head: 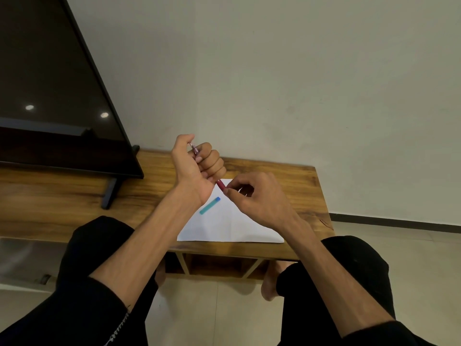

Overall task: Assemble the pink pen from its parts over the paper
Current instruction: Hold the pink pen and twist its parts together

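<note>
My left hand [197, 168] is closed in a fist around the pink pen [220, 184], held above the far edge of the white paper [232, 226]. The pen's metal tip sticks out of the top of the fist. My right hand [254, 196] pinches the pen's lower end between thumb and forefinger. A teal pen cap [210, 205] lies on the paper, just below my left wrist.
The paper rests on a low wooden table [74, 196] against a pale wall. A black television [57, 96] stands on the table's left part, one of its feet [109, 193] close to my left forearm. My dark-clothed knees are in front.
</note>
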